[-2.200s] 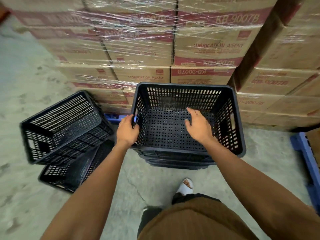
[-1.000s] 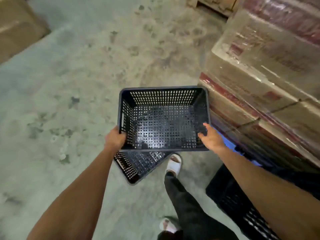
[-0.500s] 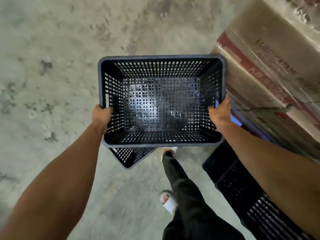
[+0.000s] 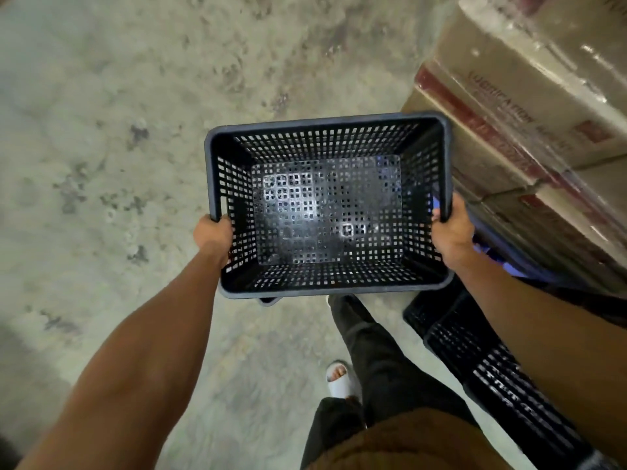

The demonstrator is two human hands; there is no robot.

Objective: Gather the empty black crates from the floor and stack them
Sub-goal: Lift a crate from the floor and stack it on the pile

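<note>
An empty black perforated crate (image 4: 327, 212) hangs in the air in front of me, open side up. My left hand (image 4: 213, 234) grips its left rim and my right hand (image 4: 453, 230) grips its right rim. Just under its near edge peeks a corner of a second black crate (image 4: 269, 301) on the floor, mostly hidden. The stack of black crates (image 4: 488, 364) stands on the floor at the lower right, partly behind my right forearm.
Shrink-wrapped cardboard boxes (image 4: 529, 106) are piled at the right on a blue pallet (image 4: 509, 262). Stained concrete floor (image 4: 112, 137) spreads to the left and ahead. My legs and a white sandal (image 4: 339, 378) are below the crate.
Since the earliest frame I have turned left from the stack and taken a crate off the floor. Over the last second it has come up closer, covering the crate beneath it.
</note>
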